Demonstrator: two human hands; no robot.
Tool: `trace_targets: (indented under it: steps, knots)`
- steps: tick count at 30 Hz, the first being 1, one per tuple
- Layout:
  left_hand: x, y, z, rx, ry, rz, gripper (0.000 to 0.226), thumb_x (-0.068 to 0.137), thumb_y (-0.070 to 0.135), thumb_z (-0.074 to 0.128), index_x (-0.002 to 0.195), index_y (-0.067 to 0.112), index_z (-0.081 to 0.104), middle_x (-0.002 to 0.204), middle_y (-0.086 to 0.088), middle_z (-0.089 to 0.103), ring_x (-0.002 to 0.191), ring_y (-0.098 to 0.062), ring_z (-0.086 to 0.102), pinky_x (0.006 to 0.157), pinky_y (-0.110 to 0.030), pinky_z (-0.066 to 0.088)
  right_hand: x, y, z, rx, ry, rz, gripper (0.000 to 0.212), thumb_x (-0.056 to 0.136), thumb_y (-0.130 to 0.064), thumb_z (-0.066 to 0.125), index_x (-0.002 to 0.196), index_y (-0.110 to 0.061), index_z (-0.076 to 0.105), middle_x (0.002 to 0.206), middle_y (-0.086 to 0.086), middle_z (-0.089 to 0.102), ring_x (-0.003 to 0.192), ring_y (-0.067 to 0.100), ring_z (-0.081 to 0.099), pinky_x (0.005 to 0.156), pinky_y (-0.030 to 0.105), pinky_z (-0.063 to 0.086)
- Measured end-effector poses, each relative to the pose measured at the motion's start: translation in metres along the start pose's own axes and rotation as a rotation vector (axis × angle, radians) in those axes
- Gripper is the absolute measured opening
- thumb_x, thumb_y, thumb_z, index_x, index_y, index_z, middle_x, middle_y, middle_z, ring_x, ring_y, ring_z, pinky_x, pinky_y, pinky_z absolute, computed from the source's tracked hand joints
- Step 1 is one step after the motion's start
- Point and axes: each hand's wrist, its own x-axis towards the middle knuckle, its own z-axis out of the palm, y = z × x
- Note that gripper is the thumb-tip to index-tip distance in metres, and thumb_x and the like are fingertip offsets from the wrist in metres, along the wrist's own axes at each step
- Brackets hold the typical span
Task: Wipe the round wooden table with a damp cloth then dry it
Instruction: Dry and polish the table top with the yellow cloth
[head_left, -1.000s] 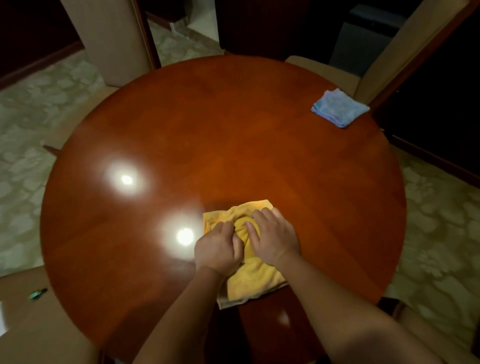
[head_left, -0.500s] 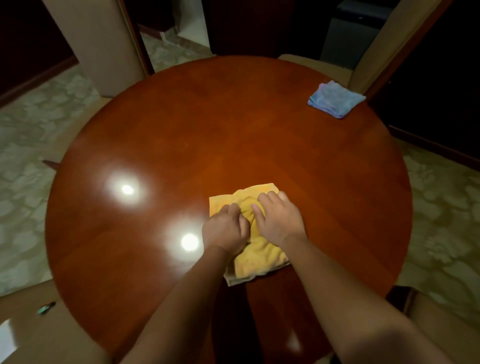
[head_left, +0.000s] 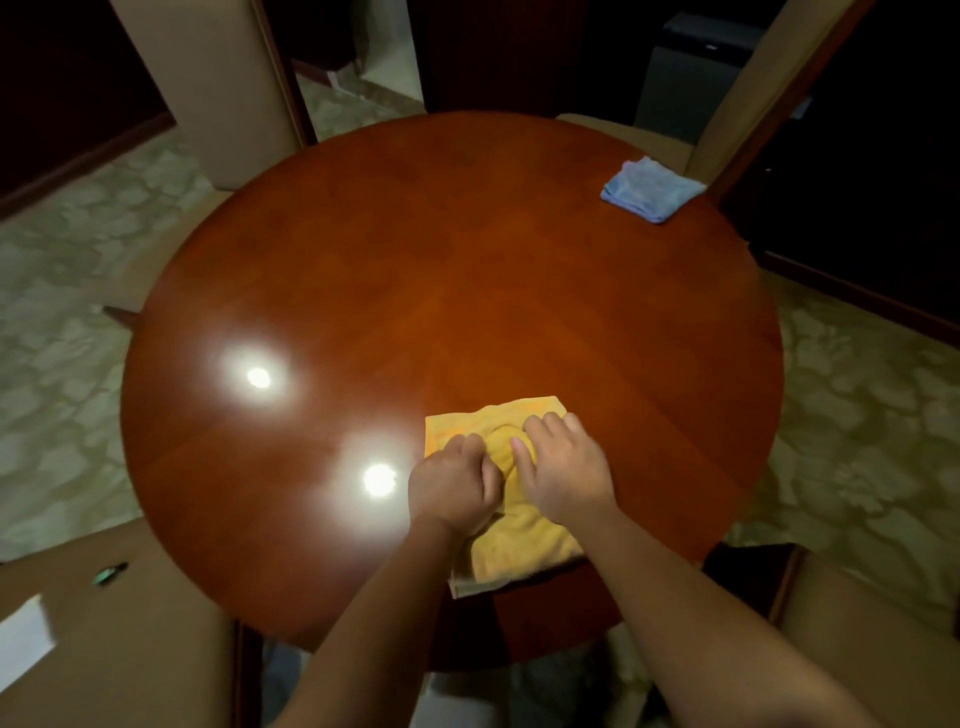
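The round glossy wooden table (head_left: 467, 270) fills the head view. A yellow cloth (head_left: 519, 545) lies on its near part, right of centre, bunched into a fold between my hands. My left hand (head_left: 452, 488) sits knuckles-up on the cloth's left side with its fingers curled into the fabric. My right hand (head_left: 563, 473) lies beside it, its fingers laid fairly straight on the cloth and pressing it down. A folded blue cloth (head_left: 649, 189) rests untouched at the table's far right edge.
Beige chairs stand around the table: one at the far left (head_left: 218, 93), one at the far right (head_left: 753, 88), one near right (head_left: 857, 623). A near-left seat (head_left: 130, 665) holds a small green object (head_left: 110, 573) and a white sheet (head_left: 23, 639). Two lamp reflections glare on the wood.
Both hands pushed the yellow cloth away across the table, then drew it back toward the near edge. The blue cloth has not moved.
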Motion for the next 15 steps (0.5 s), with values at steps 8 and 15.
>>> trace_targets:
  steps: [8, 15]
  knots:
    - [0.054, -0.012, 0.008, -0.002, 0.107, 0.074, 0.03, 0.079, 0.032, 0.035, 0.07, 0.01, 0.054, 0.06, -0.006, 0.055, 0.042, -0.03, 0.048, 0.046, -0.02, 0.019, 0.047, 0.005, 0.004, 0.006, -0.014, 0.064, 0.037, 0.095, -0.04, 0.03, 0.083, -0.015, 0.053, 0.078, 0.005, 0.055, 0.078, 0.027, 0.053, 0.055, 0.032, 0.041]
    - [0.112, -0.022, 0.011, 0.008, 0.162, 0.076, 0.039, 0.08, 0.035, 0.029, 0.074, 0.008, 0.057, 0.063, -0.01, 0.057, 0.045, -0.033, 0.051, 0.046, -0.02, 0.017, 0.105, 0.014, 0.012, 0.009, -0.047, 0.097, 0.027, 0.098, -0.035, 0.041, 0.093, -0.012, 0.055, 0.09, 0.009, 0.059, 0.09, 0.03, 0.053, 0.066, 0.036, 0.043]
